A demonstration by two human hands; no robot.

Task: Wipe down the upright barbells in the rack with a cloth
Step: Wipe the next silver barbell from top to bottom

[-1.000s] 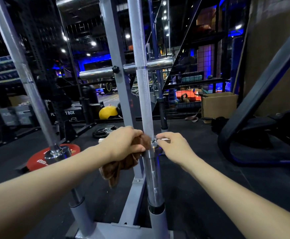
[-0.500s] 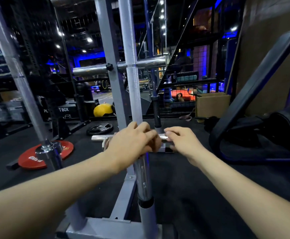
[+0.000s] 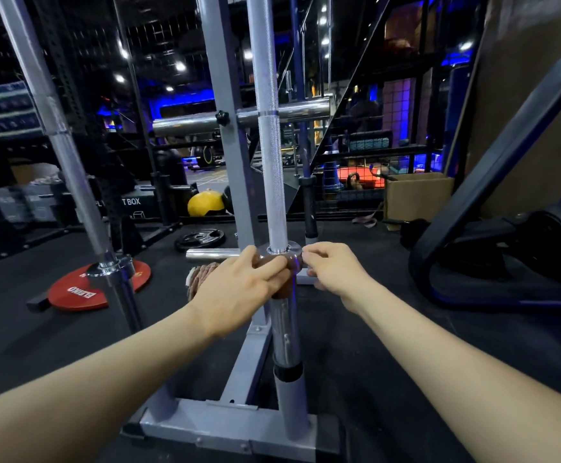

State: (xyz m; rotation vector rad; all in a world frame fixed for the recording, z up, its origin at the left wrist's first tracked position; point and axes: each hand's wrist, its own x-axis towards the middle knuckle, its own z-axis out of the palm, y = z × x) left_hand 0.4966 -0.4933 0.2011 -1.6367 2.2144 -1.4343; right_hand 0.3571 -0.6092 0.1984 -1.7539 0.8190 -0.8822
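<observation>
Right at the round steel collar [image 3: 281, 252] of the upright knurled chrome barbell [image 3: 267, 128], both hands met. That collar serves as the landmark. The left hand [image 3: 239, 289] lay against the collar's left side with its fingers curled over a brown woven cloth [image 3: 202, 275], pressing it to the collar and the sleeve just below; most of the cloth was hidden under the hand, and only a bunched end showed to the left of the collar. The right hand [image 3: 334, 267] was at the collar's right edge, fingers bent in and fingertips touching the rim; whether they actually pinched it could not be told. Below the collar the smooth sleeve ran down into a grey steel rack [image 3: 225, 426], whose near edge was cut off by the frame. Left of the collar a second silver barbell [image 3: 72, 182] leaned, its top out of view. Behind it, left of the collar, lay a red weight plate [image 3: 72, 292], its lettering partly covered.
</observation>
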